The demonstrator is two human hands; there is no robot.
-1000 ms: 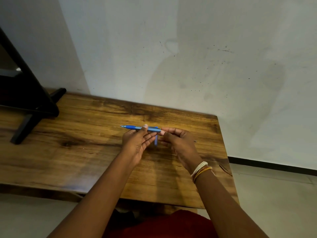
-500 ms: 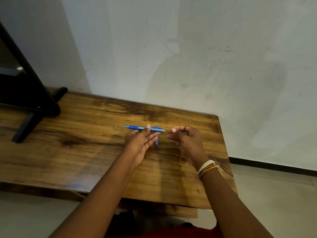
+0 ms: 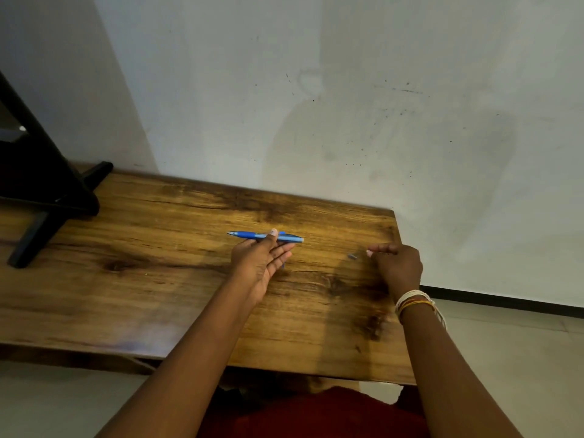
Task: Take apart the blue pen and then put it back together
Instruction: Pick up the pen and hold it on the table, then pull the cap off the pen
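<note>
Since half a second ago the right hand (image 3: 398,267) has swung away from the left, out toward the right edge of the frame, and a small grey piece (image 3: 352,256) now lies on the wood just left of its fingertips; whether it belongs to the pen cannot be told. At the bottom centre a patch of red cloth (image 3: 316,412) shows between the two forearms. Above it the long brown wooden tabletop (image 3: 142,289) crosses the middle of the frame. On the right wrist sit white and orange thread bands (image 3: 414,301), and that hand's thumb and forefinger are pressed together at the tips with the other fingers curled in; anything between them is too small to tell. Left of it, near frame centre, the left hand (image 3: 262,263) lies palm up, fingers straight and close together, thumb pinning the slim blue plastic pen (image 3: 264,236) across the fingertips, its tip pointing left. At the left edge a black stand (image 3: 38,197) rests on the wood. Behind everything rises a scuffed pale grey wall (image 3: 347,105)
</note>
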